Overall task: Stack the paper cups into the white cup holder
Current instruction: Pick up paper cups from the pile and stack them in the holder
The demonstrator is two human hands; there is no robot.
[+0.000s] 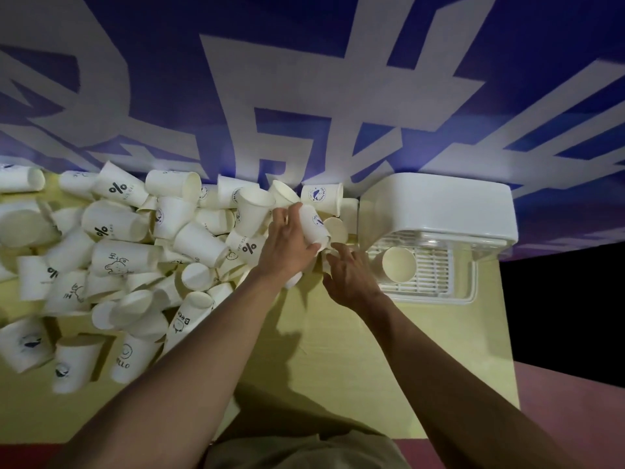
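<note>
Lighting: dim, cool room; light from above and behind, arms casting hard shadows on the yellow table (338, 350). Strong wide-angle bowing at edges. Right margin black. Slight softness throughout.

My left hand (287, 245) covers part of the cup (314, 226) I hold. The pile of cups (111, 258) runs off the left edge — small prints there unreadable.
</note>
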